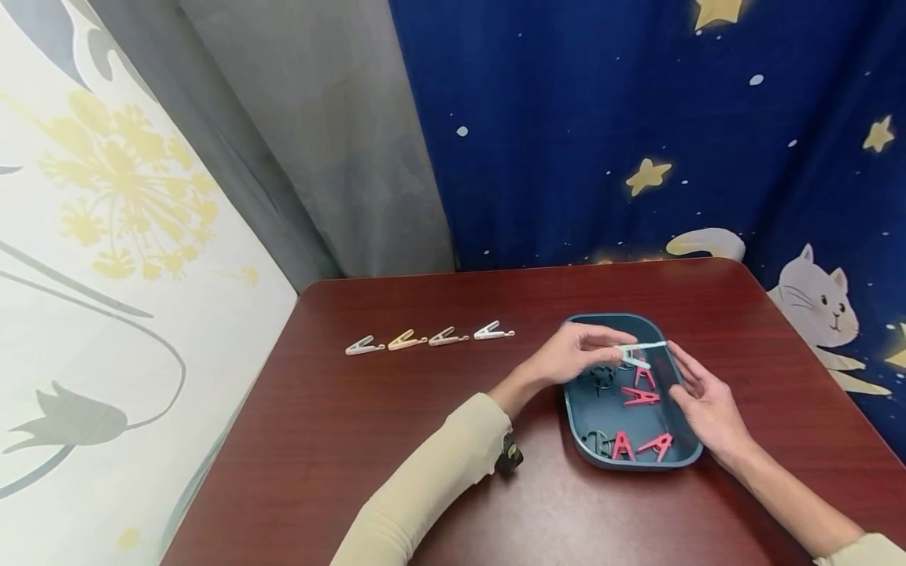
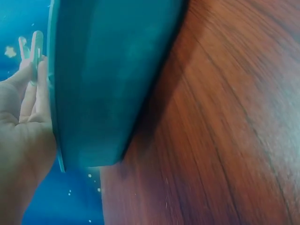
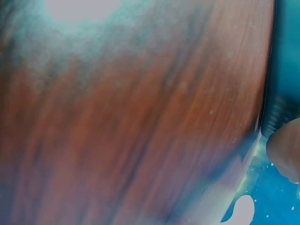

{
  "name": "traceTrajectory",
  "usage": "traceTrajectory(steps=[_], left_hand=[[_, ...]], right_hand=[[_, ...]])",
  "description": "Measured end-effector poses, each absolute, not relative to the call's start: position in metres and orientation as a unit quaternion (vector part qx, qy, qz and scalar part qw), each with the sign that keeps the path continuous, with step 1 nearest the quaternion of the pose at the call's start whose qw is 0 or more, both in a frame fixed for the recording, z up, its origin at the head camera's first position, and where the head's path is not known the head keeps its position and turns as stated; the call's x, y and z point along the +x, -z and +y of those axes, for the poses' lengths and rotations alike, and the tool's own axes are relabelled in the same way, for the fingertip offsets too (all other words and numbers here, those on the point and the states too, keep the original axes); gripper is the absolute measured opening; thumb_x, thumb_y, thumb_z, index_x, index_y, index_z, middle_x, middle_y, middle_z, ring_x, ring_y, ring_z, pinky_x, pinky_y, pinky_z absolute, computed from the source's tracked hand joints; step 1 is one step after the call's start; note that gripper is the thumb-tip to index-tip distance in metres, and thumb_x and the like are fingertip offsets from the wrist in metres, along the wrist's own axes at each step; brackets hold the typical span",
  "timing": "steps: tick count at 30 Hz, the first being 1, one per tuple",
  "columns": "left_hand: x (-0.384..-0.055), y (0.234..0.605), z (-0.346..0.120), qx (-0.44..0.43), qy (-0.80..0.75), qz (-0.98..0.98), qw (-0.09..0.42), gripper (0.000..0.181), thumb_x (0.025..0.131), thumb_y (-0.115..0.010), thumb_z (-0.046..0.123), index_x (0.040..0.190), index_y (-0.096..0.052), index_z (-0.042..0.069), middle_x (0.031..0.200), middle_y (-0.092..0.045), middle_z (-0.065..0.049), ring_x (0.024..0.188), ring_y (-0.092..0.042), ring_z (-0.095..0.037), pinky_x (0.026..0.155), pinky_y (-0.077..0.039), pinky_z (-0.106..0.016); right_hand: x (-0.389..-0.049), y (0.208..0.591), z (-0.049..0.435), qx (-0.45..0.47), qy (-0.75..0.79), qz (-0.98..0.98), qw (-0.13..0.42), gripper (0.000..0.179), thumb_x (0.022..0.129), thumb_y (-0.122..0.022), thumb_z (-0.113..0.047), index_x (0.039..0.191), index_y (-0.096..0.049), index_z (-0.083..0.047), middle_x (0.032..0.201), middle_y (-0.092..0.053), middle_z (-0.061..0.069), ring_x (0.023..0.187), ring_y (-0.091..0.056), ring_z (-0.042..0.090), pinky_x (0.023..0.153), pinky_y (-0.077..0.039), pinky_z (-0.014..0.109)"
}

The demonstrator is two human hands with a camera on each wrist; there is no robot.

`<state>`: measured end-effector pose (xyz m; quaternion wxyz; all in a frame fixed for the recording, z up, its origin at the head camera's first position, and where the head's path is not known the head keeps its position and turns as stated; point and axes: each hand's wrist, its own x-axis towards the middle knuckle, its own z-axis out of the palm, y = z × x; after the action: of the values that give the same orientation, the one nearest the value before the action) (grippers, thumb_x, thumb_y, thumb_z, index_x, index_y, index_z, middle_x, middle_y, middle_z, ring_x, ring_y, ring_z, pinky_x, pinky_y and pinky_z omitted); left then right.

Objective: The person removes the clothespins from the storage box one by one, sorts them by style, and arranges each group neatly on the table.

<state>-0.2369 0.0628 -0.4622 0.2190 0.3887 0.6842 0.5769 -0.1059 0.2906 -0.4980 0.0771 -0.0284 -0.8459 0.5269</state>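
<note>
One pale clip (image 1: 646, 345) is pinched in my left hand (image 1: 576, 354), the box (image 1: 591, 409) beneath; I cannot tell if my right hand (image 1: 711, 405), at its rim, grips anything. Four clips (image 1: 444, 341) lie left of both hands.

Home-like curtained setting; exact room type is uncertain. Blue star-and-cat curtain (image 1: 566, 118), one o'clock; grey curtain (image 1: 333, 134), eleven o'clock; white flower-patterned backdrop (image 1: 106, 330), nine o'clock; reddish-brown wood-grain table (image 1: 318, 448), rounded corners, six o'clock.
</note>
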Motion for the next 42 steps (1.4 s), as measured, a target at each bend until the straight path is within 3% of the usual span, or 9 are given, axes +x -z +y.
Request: traceTrajectory(steps=[3,7,10,14,21,28,32,37,42], left_hand=[[-0.239,0.461,0.059,0.359,-0.604,0.677,0.22,0.032,0.106,-0.067,0.012,0.137,-0.072,0.009,0.116,-0.077,0.004,0.106,-0.076,-0.018,0.097,-0.059,-0.034],[-0.246,0.46,0.051,0.32,-0.657,0.65,0.209,0.032,0.106,-0.064,0.002,0.137,-0.07,0.0,0.12,-0.077,-0.011,0.115,-0.072,-0.041,0.101,-0.056,-0.052],[-0.256,0.459,0.04,0.295,-0.695,0.629,0.184,0.033,0.104,-0.064,-0.004,0.136,-0.068,-0.005,0.12,-0.075,-0.022,0.116,-0.069,-0.05,0.097,-0.058,-0.053],[-0.273,0.456,0.016,0.267,-0.71,0.641,0.117,0.032,0.101,-0.069,-0.002,0.133,-0.07,-0.004,0.115,-0.077,-0.02,0.105,-0.074,-0.04,0.089,-0.062,-0.049],[-0.294,0.446,-0.044,0.201,-0.709,0.675,0.033,0.034,0.096,-0.077,0.001,0.13,-0.074,-0.002,0.119,-0.076,-0.022,0.097,-0.073,-0.012,0.094,-0.059,-0.034],[-0.311,0.438,-0.114,0.139,-0.717,0.683,-0.016,0.033,0.093,-0.08,-0.002,0.126,-0.075,-0.004,0.119,-0.076,-0.02,0.099,-0.073,-0.013,0.091,-0.056,-0.026],[-0.317,0.433,-0.157,0.098,-0.719,0.687,-0.038,0.031,0.096,-0.077,0.0,0.127,-0.076,-0.001,0.114,-0.079,-0.007,0.106,-0.073,-0.016,0.101,-0.055,-0.033],[-0.321,0.432,-0.212,0.055,-0.729,0.679,-0.068,0.032,0.098,-0.075,0.0,0.129,-0.074,-0.002,0.109,-0.079,-0.003,0.107,-0.074,-0.021,0.106,-0.053,-0.045],[-0.319,0.439,-0.273,0.0,-0.679,0.725,-0.118,0.036,0.097,-0.079,0.008,0.132,-0.074,0.001,0.11,-0.08,0.002,0.101,-0.073,-0.009,0.096,-0.055,-0.027]], right_hand=[[-0.106,0.499,0.29,-0.026,-0.529,-0.845,0.077,0.067,0.109,-0.051,-0.002,0.169,-0.025,-0.01,0.162,-0.038,0.03,0.139,-0.046,0.055,0.087,-0.047,0.007],[-0.106,0.5,0.291,-0.021,-0.526,-0.846,0.083,0.067,0.109,-0.051,-0.001,0.169,-0.025,-0.011,0.162,-0.038,0.03,0.139,-0.047,0.053,0.088,-0.046,0.006],[-0.105,0.499,0.292,-0.019,-0.523,-0.848,0.086,0.067,0.109,-0.051,-0.002,0.169,-0.026,-0.012,0.161,-0.038,0.03,0.14,-0.049,0.049,0.089,-0.046,0.006],[-0.105,0.499,0.292,-0.018,-0.519,-0.85,0.091,0.067,0.108,-0.052,-0.001,0.169,-0.027,-0.013,0.161,-0.039,0.031,0.139,-0.052,0.044,0.088,-0.046,0.006],[-0.105,0.497,0.292,-0.023,-0.523,-0.848,0.084,0.067,0.109,-0.051,-0.003,0.17,-0.026,-0.014,0.161,-0.038,0.031,0.138,-0.049,0.052,0.087,-0.047,0.006],[-0.104,0.498,0.291,-0.022,-0.518,-0.851,0.082,0.066,0.109,-0.051,-0.003,0.17,-0.026,-0.013,0.161,-0.038,0.03,0.138,-0.049,0.051,0.087,-0.046,0.006],[-0.104,0.498,0.292,-0.025,-0.519,-0.85,0.08,0.066,0.11,-0.051,-0.005,0.17,-0.025,-0.012,0.162,-0.038,0.03,0.139,-0.048,0.053,0.087,-0.047,0.006],[-0.104,0.499,0.292,-0.025,-0.515,-0.853,0.078,0.066,0.11,-0.052,-0.006,0.17,-0.025,-0.014,0.161,-0.038,0.03,0.139,-0.048,0.052,0.087,-0.046,0.006],[-0.105,0.499,0.292,-0.022,-0.513,-0.854,0.08,0.066,0.11,-0.053,-0.006,0.17,-0.026,-0.014,0.161,-0.04,0.03,0.138,-0.054,0.043,0.087,-0.047,0.006]])
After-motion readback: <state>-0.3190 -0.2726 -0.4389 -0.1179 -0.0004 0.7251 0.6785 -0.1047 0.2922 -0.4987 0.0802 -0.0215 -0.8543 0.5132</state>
